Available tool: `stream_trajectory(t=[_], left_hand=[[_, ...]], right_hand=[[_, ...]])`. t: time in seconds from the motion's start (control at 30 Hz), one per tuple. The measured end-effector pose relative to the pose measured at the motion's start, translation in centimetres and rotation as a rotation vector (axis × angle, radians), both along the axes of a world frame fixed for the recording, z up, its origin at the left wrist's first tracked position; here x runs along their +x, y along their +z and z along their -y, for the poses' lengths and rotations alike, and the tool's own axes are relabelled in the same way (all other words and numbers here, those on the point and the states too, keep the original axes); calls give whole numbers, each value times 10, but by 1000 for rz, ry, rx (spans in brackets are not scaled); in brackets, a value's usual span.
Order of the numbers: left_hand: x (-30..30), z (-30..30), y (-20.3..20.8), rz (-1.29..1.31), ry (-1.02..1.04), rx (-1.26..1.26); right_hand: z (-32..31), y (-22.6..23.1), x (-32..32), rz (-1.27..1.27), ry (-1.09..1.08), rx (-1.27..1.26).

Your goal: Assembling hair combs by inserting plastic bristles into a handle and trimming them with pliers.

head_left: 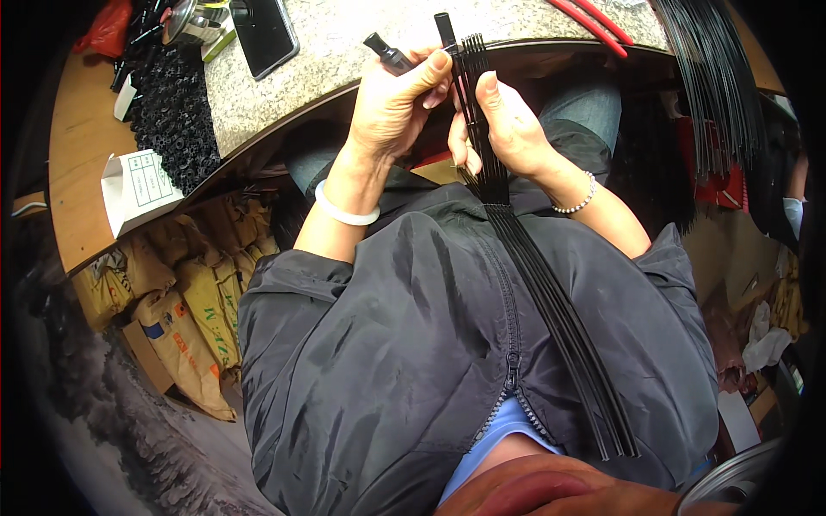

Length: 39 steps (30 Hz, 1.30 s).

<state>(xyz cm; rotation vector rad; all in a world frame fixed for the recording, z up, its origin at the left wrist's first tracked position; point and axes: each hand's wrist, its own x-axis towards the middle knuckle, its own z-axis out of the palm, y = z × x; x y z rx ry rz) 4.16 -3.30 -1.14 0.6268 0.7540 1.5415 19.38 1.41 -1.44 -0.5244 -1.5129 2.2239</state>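
My right hand (508, 125) grips a flat bundle of thin black rods (551, 301) that runs from the bench edge down across my dark jacket to my lap. My left hand (396, 103) pinches a small black tube piece (387, 52) and touches the top ends of the rods (471, 47), where a short black tube (444, 26) stands up. A white bangle sits on my left wrist, a bead bracelet on my right.
A speckled stone benchtop (344, 34) curves ahead, with a black phone (265, 33), a pile of small black tubes (176, 120), a white paper box (138, 185), red-handled pliers (594, 24) and more black rods (714, 77) at right. Yellow sacks (189, 318) lie on the floor at left.
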Motion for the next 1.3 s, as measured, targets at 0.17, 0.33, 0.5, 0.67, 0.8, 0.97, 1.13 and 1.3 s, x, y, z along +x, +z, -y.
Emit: stream_trajectory(t=[0.17,0.33,0.5,0.67,0.8,0.97,1.13,1.3], left_hand=[[-2,0,8,-79,-18,32],[-5,0,5,-72,-26,10],[-12,-1,6,-117,-56,-18],[-15,1,10,-240,-47,-71],[-17,2,9,-244,-62,-79],[-9,3,19,-528,214,-82],[10,16,34,-902,532,210],[12,10,27,-1133,636,277]], right_hand=[[-3,3,2,11,29,-21],[-3,-3,-3,34,56,-36],[-2,-2,-3,42,53,-70],[-5,3,-2,13,120,-77],[-5,3,-2,4,181,-137],[-6,-8,-2,28,96,-189],[-4,-4,-2,75,48,-179],[-2,1,-3,86,32,-116]])
